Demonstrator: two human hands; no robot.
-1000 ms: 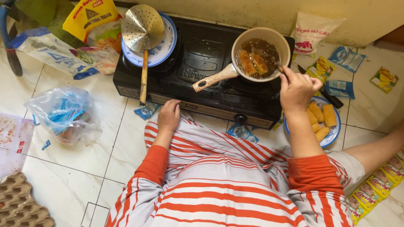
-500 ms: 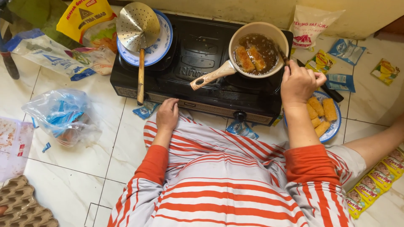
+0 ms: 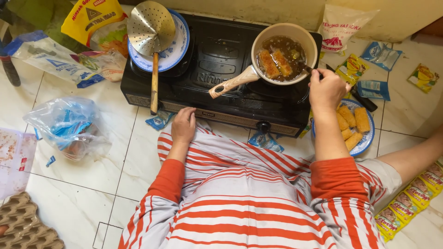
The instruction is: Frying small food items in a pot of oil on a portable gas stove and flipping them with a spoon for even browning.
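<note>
Dark utensil handle in closed right grip [image 3: 326, 90] at pan [image 3: 308, 46] rim | pan, cream, on black stove [image 3: 217, 60], two fried pieces in oil | left grip [image 3: 183, 125] loose, fingers flat on striped cloth by stove front | plate [image 3: 367, 143] of fried pieces beside right wrist

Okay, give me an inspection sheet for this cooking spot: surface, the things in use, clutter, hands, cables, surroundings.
Surface: white tiled floor, the person sitting on it.
Things in use: black stove; cream pan with two browned pieces in dark oil; blue-rimmed plate of fried pieces.
Clutter: perforated skimmer on a plate; clear bag; yellow pouch; sachets; egg tray.
Hands: left hand rests at the stove's front edge; right hand holds a thin utensil at the pan rim.
Cables: nothing seen.
Surroundings: yellowish wall behind the stove.
</note>
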